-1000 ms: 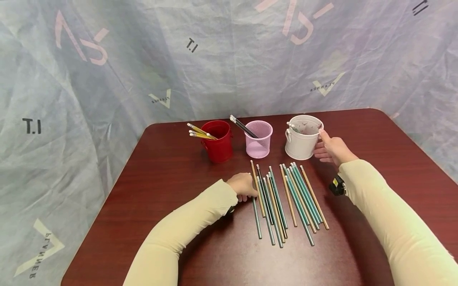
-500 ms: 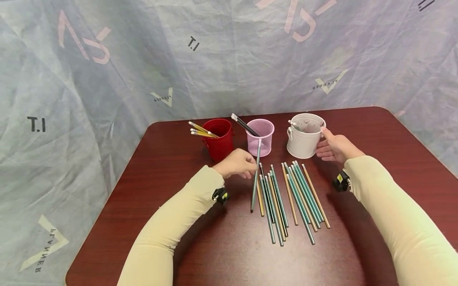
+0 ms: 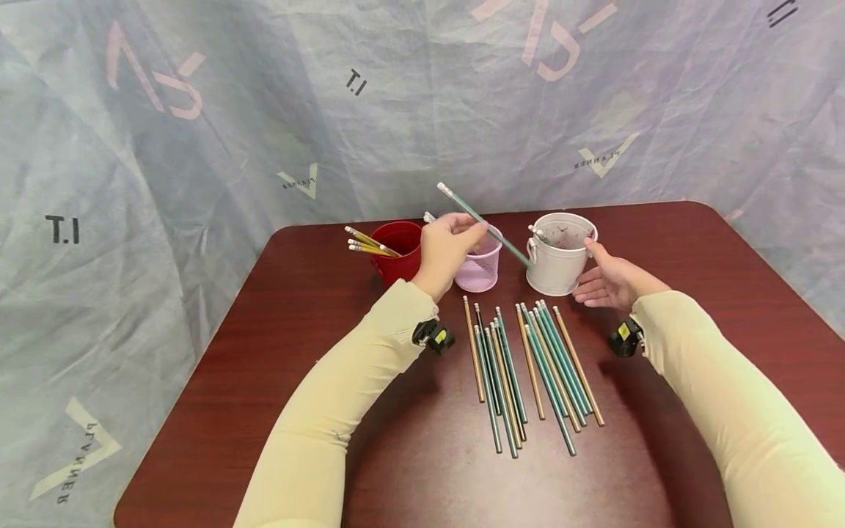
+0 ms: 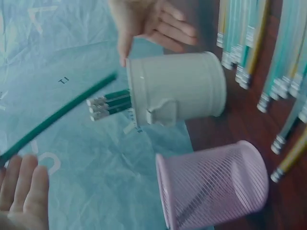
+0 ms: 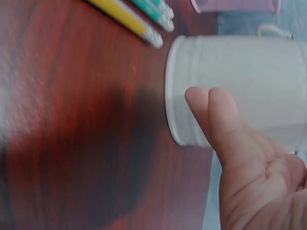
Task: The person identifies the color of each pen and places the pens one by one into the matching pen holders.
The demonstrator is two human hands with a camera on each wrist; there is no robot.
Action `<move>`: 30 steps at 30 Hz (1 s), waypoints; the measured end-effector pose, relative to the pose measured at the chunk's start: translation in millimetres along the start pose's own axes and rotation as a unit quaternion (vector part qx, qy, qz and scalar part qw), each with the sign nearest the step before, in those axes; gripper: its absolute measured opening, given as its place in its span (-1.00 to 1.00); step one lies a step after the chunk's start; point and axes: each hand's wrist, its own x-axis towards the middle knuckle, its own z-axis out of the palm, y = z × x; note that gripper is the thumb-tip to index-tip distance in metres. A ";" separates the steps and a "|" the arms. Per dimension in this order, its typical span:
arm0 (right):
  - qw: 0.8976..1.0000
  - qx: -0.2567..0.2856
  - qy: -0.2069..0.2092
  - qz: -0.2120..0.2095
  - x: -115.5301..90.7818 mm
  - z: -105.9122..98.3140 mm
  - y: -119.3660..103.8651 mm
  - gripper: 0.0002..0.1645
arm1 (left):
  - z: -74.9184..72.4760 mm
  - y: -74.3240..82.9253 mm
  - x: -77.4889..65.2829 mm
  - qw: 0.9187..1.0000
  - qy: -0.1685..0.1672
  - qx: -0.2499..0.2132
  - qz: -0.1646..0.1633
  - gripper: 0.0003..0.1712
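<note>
My left hand [image 3: 444,253] pinches a green pencil [image 3: 511,248] above the pink mesh cup [image 3: 478,276]. The pencil slants, its white eraser up at the left and its other end near the white bucket [image 3: 553,274]. In the left wrist view, that lower end of the green pencil [image 4: 57,116] is close to the bucket's mouth, where several green pencils [image 4: 112,103] stick out. My right hand [image 3: 617,282] is at the bucket's right side, thumb at the rim and fingers straight along the wall. The right wrist view shows two straight fingertips [image 5: 223,103] against the bucket.
Two groups of loose pencils, a left one [image 3: 498,396] and a right one [image 3: 561,367], lie in front of the containers, green, gold and black mixed. A red bucket [image 3: 396,268] with yellow pencils [image 3: 370,240] stands at the left. A cloth backdrop [image 3: 396,110] hangs behind the table.
My left hand has picked a green pencil from the left edge of the loose ones, lifted it and carried it up over the pink cup, turning it. My right hand stays at the white bucket.
</note>
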 end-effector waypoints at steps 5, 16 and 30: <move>1.000 0.022 0.007 -0.005 0.6 5.9 1.7 0.29 | 13.2 9.1 8.6 0.997 0.061 -0.042 0.021 -0.82; 0.997 0.037 0.057 -0.033 -3.0 4.7 -2.5 0.14 | 40.5 8.6 15.3 0.995 0.042 0.069 0.052 -0.85; 0.995 -0.004 0.091 -0.039 -8.4 7.4 -7.3 0.08 | 65.3 -14.6 14.2 0.979 -0.044 0.192 0.043 -0.85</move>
